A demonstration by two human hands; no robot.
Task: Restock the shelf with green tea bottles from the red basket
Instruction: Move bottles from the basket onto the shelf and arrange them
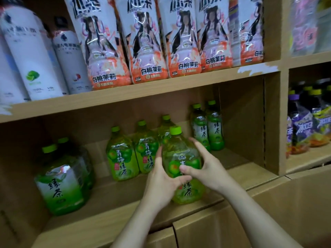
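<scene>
A green tea bottle (180,153) with a lime cap stands upright near the front edge of the lower cardboard shelf (111,212). My left hand (162,183) wraps its left side and my right hand (206,169) its right side. Behind it stand three more plum green tea bottles (121,158) in a row. Two slimmer green tea bottles (209,127) stand at the back right, and two larger ones (62,181) at the left. The red basket is out of view.
The upper shelf (143,90) carries peach jasmine tea bottles (148,42) and white bottles (32,54) at the left. A cardboard divider (272,122) closes the compartment on the right; beyond it stand purple-labelled bottles (304,122). Bare shelf floor shows right of the held bottle.
</scene>
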